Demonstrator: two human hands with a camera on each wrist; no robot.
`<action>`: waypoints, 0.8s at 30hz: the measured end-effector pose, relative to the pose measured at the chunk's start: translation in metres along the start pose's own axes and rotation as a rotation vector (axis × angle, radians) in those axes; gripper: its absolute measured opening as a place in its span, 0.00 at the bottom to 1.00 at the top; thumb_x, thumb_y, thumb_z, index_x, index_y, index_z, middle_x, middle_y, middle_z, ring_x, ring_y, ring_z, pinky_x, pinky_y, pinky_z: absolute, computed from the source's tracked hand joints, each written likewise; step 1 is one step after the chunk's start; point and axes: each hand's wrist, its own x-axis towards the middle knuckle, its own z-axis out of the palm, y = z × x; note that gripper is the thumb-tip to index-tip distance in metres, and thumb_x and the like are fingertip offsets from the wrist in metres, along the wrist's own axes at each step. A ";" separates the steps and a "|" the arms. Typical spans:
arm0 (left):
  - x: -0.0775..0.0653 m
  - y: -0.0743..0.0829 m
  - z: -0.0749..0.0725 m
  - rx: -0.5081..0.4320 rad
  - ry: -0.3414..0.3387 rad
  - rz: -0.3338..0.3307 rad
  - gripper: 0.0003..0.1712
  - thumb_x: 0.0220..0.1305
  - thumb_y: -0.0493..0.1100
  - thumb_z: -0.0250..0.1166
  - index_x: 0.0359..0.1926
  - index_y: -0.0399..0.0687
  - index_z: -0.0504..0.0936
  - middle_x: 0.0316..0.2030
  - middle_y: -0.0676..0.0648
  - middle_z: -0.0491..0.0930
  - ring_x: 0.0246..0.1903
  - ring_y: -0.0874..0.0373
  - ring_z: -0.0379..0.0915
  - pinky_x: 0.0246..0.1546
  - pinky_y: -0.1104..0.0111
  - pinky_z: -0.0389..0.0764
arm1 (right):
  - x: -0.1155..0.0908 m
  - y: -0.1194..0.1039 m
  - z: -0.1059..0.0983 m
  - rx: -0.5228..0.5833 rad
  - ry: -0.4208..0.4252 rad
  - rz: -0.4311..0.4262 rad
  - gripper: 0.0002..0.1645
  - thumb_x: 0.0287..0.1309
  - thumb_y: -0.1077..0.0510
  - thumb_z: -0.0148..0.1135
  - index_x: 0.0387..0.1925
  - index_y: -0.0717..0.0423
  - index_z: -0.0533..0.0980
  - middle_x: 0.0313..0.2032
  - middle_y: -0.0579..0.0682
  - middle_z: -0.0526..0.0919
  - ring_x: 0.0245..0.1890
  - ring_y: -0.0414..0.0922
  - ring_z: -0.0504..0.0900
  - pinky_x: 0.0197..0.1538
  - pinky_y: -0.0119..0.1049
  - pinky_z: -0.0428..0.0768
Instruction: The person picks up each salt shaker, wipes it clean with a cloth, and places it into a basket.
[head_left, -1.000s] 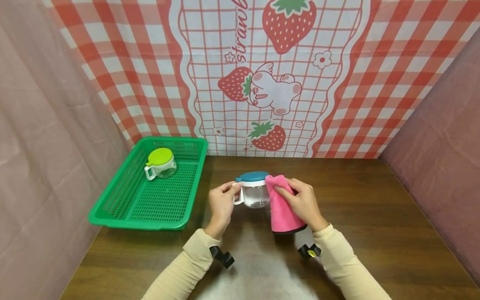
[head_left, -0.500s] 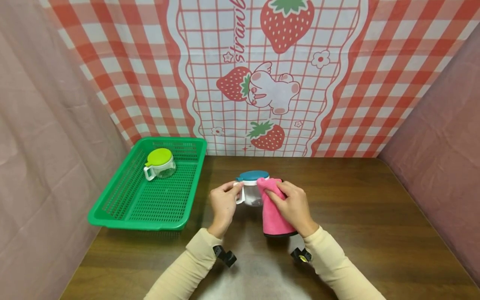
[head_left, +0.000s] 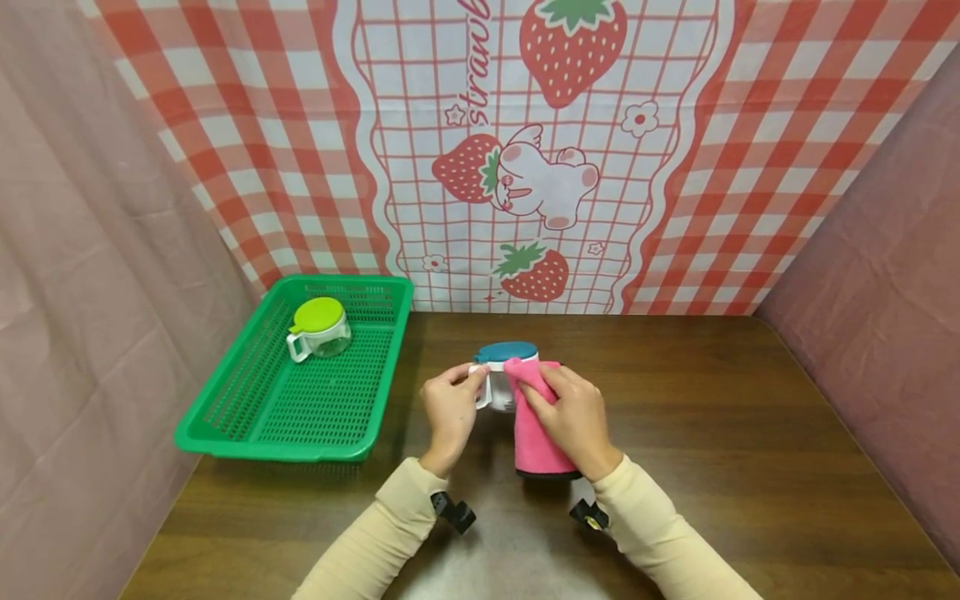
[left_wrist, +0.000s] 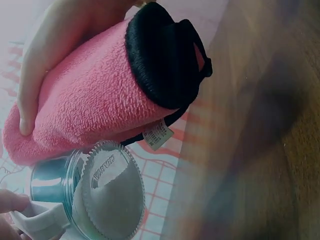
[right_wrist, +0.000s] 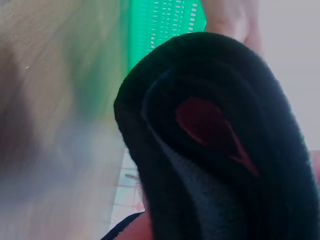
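Note:
In the head view my left hand [head_left: 450, 410] pinches the white handle of a clear glass seasoning jar [head_left: 501, 398] with a blue lid [head_left: 507, 352]. My right hand [head_left: 576, 417] grips a folded pink cloth [head_left: 537, 437] with black edging, its upper end lying over the jar's right side and hiding much of the glass. From the left wrist, the jar [left_wrist: 115, 195] appears tilted, its ridged base showing, with the cloth [left_wrist: 95, 85] along its side. The cloth's rolled black edge [right_wrist: 200, 65] fills much of the right wrist view.
A green plastic basket [head_left: 315, 408] stands on the brown wooden table [head_left: 720, 450] at the left. Inside it sits a similar glass jar with a lime-green lid [head_left: 319, 315]. A strawberry-print checked cloth [head_left: 540, 167] hangs behind, and pinkish drapes [head_left: 885, 250] flank both sides.
My right hand has moved left with the pink cloth, which now covers more of the jar's side. My left hand keeps its hold on the handle, shifting slightly right.

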 end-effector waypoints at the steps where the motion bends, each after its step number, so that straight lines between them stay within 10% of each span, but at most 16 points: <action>1: 0.000 0.000 0.000 0.007 0.004 0.019 0.11 0.48 0.38 0.77 0.31 0.33 0.88 0.24 0.37 0.86 0.17 0.62 0.78 0.18 0.74 0.79 | 0.000 -0.002 0.000 -0.008 -0.004 -0.001 0.15 0.46 0.55 0.76 0.32 0.61 0.83 0.23 0.53 0.80 0.20 0.48 0.76 0.24 0.43 0.75; 14: 0.000 -0.002 0.000 0.122 0.042 0.144 0.11 0.46 0.41 0.77 0.28 0.37 0.89 0.23 0.41 0.86 0.21 0.58 0.80 0.19 0.73 0.77 | -0.004 -0.019 0.004 -0.129 -0.104 -0.059 0.21 0.46 0.53 0.77 0.41 0.61 0.84 0.32 0.55 0.85 0.26 0.51 0.83 0.29 0.47 0.83; 24: 0.004 -0.002 -0.004 0.094 0.011 0.038 0.10 0.46 0.41 0.77 0.28 0.38 0.89 0.22 0.41 0.86 0.18 0.66 0.76 0.20 0.75 0.77 | -0.013 -0.017 0.004 -0.223 -0.169 -0.190 0.19 0.43 0.50 0.78 0.37 0.54 0.85 0.28 0.51 0.85 0.26 0.48 0.83 0.27 0.43 0.83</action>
